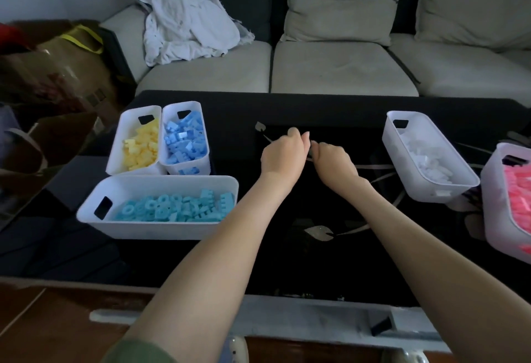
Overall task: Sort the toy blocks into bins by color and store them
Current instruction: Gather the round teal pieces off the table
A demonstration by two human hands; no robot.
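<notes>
Five white bins stand on a black glass table [316,262]. At the left, one bin [120,138] holds yellow blocks [142,147], one bin [184,105] holds blue blocks [186,141], and a long bin [149,229] holds cyan blocks [172,209]. At the right, a bin [413,187] holds white blocks [428,158], and a bin [494,204] at the frame edge holds pink blocks [520,193]. My left hand [283,155] and my right hand [333,163] meet over the table's middle, fingers curled. No block shows between them.
A beige sofa [339,69] runs behind the table, with a crumpled white cloth [186,23] on its left seat. Brown bags [57,75] stand to the left. The table's near edge has a pale strip [287,316].
</notes>
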